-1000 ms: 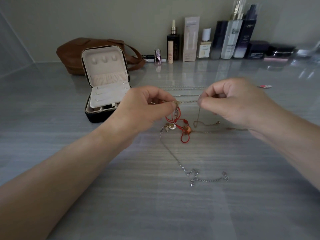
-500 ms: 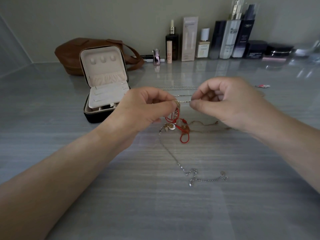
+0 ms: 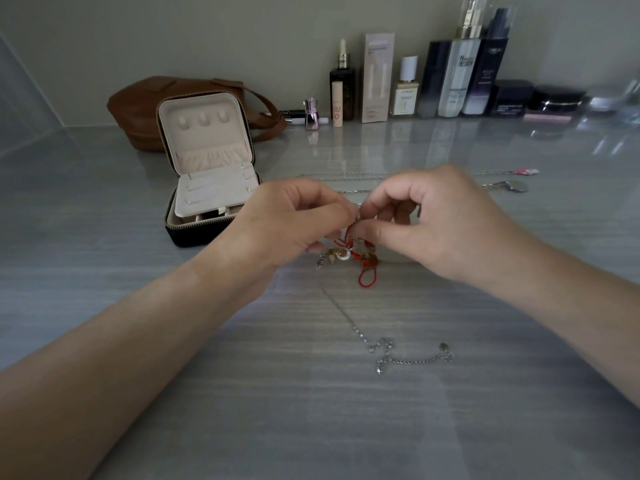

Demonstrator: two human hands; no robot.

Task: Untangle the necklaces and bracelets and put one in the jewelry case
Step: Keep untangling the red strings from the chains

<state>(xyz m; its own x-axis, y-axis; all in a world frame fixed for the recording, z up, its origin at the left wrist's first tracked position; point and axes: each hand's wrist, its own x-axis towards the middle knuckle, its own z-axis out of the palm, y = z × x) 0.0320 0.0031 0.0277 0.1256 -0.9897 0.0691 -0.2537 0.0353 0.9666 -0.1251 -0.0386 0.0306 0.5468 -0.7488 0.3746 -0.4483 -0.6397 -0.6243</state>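
A grey streaked surface (image 3: 138,341) runs back to cosmetics bottles (image 3: 460,64) at upper right. At frame centre the left hand (image 3: 291,226) and right hand (image 3: 440,223) meet, each pinching the top of the tangle (image 3: 360,258) of red cord and fine chains with curled fingers. A silver chain (image 3: 346,317) trails from it toward the lower frame. The open jewelry case (image 3: 207,188) stands left of the tangle, nearer the left hand.

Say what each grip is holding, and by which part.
The left grip and right grip both pinch a small gold piece at the top of the tangle, above the red cord bracelet; which strand cannot be told.
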